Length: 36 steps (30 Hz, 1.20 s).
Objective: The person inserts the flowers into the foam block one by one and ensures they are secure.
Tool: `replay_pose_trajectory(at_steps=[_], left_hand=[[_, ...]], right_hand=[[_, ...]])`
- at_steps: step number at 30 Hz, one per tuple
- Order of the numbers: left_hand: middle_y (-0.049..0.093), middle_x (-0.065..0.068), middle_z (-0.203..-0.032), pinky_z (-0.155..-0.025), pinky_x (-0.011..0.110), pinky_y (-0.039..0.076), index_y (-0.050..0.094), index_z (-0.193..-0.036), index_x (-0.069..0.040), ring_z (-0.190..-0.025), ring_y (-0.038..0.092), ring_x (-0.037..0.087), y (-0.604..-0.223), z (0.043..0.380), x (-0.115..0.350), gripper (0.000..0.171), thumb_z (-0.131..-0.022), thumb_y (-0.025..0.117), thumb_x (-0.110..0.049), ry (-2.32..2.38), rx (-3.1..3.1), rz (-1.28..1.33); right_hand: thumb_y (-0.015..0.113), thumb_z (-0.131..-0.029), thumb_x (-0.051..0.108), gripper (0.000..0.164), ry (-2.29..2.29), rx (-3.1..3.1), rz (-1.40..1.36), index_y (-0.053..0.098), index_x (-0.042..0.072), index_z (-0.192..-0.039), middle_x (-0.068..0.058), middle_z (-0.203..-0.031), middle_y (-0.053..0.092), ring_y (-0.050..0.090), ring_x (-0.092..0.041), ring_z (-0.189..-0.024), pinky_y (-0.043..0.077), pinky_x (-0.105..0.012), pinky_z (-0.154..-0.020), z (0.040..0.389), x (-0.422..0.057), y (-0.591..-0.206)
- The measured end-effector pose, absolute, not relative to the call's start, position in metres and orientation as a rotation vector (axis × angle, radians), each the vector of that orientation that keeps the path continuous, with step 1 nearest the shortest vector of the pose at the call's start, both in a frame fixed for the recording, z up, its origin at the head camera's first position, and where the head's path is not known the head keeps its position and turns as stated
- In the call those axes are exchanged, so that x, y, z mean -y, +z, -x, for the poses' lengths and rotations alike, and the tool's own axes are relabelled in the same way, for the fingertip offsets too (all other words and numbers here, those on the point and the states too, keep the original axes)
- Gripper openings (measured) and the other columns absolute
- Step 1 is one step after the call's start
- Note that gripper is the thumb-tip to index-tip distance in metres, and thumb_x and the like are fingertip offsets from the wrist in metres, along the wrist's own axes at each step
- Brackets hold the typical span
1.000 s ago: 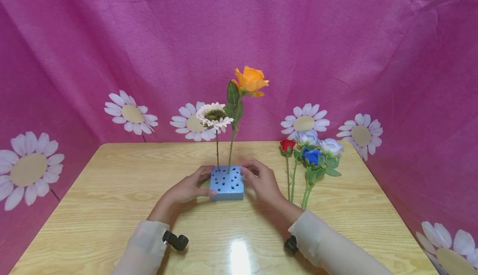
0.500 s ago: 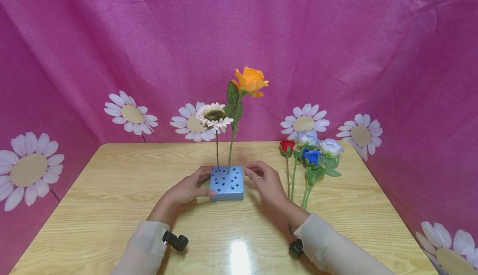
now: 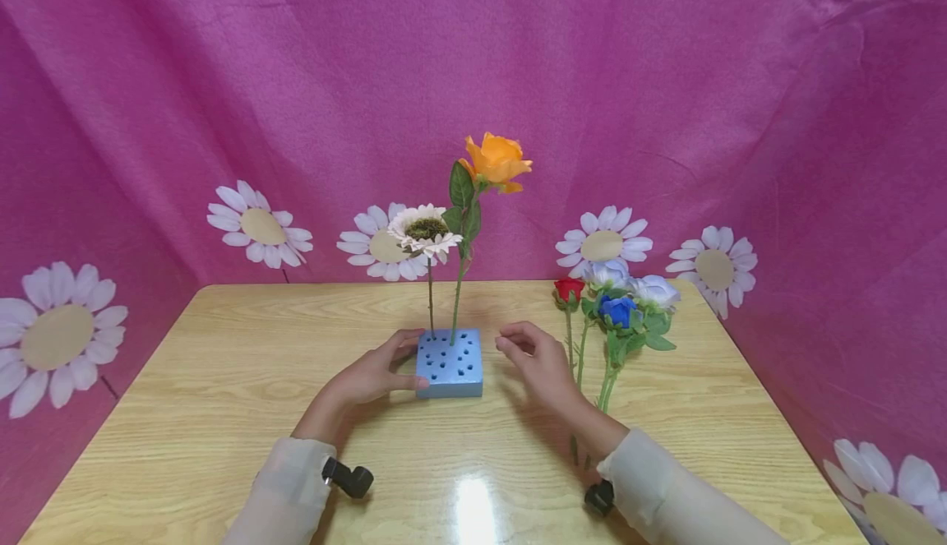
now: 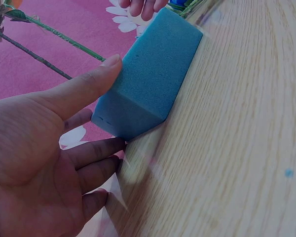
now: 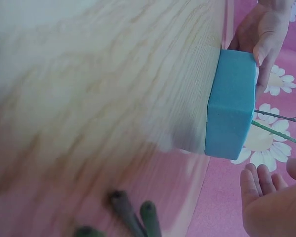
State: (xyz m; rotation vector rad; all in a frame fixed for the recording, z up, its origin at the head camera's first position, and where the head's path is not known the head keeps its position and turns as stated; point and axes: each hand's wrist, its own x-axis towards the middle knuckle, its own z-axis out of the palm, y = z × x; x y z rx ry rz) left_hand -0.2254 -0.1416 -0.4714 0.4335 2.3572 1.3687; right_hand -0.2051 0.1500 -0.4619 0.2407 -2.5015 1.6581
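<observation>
A blue foam block (image 3: 450, 390) with holes in its top rests on the table. A white daisy-like flower (image 3: 426, 233) and a taller orange rose (image 3: 497, 159) stand upright in its back holes. My left hand (image 3: 370, 374) steadies the block from its left side, the thumb by the front corner and the fingers along the side, as the left wrist view also shows. To the right of the block, my right hand (image 3: 538, 366) hovers apart from it, fingers loosely bent around nothing; the right wrist view shows that hand (image 5: 276, 205) bare.
Right of my right hand lie a red rose (image 3: 569, 290), a blue rose (image 3: 618, 311) and pale lilac flowers (image 3: 655, 291), their stems toward me and partly behind my forearm. A magenta cloth (image 3: 355, 101) with printed daisies surrounds the wooden table (image 3: 244, 348).
My right hand has let go of the block's right edge and drawn away to the right. The left hand, block and both standing flowers have stayed put.
</observation>
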Motion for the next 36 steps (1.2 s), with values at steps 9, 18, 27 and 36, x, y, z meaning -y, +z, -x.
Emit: replay_pose_trajectory(at_steps=[9, 18, 27, 36], left_hand=[[0.034, 0.019, -0.165, -0.122, 0.060, 0.025, 0.030, -0.161, -0.016, -0.154, 0.029, 0.040, -0.472, 0.225, 0.142, 0.090, -0.089, 0.083, -0.027, 1.384, -2.351, -0.437], [0.034, 0.019, -0.165, -0.122, 0.060, 0.025, 0.030, -0.162, -0.017, -0.154, 0.029, 0.040, -0.473, 0.226, 0.142, 0.091, -0.089, 0.083, -0.028, 1.376, -2.356, -0.441], [0.034, 0.019, -0.165, -0.122, 0.060, 0.025, 0.030, -0.162, -0.016, -0.154, 0.028, 0.040, -0.474, 0.226, 0.142, 0.090, -0.090, 0.082, -0.028, 1.384, -2.352, -0.451], [0.032, 0.019, -0.166, -0.122, 0.060, 0.026, 0.029, -0.162, -0.015, -0.154, 0.028, 0.040, -0.472, 0.224, 0.142, 0.090, -0.090, 0.082, -0.028, 1.379, -2.349, -0.462]], right_hand=[[0.072, -0.099, 0.016, 0.024, 1.652, 2.495, -0.257, 0.070, 0.000, -0.116, -0.008, -0.105, 0.075, 0.071, -0.023, -0.102, 0.055, -0.043, -0.098, 0.202, -0.158, -0.463], [0.071, -0.100, 0.018, 0.024, 1.619, 2.521, -0.225, 0.070, 0.001, -0.116, -0.009, -0.106, 0.075, 0.070, -0.026, -0.104, 0.055, -0.045, -0.098, 0.195, -0.169, -0.464], [0.071, -0.099, 0.016, 0.026, 1.598, 2.542, -0.211, 0.068, -0.002, -0.119, -0.011, -0.106, 0.074, 0.071, -0.027, -0.105, 0.055, -0.040, -0.097, 0.190, -0.181, -0.466], [0.070, -0.099, 0.010, 0.031, 1.629, 2.544, -0.209, 0.064, -0.004, -0.125, -0.019, -0.117, 0.072, 0.070, -0.031, -0.111, 0.056, -0.034, -0.097, 0.184, -0.192, -0.470]])
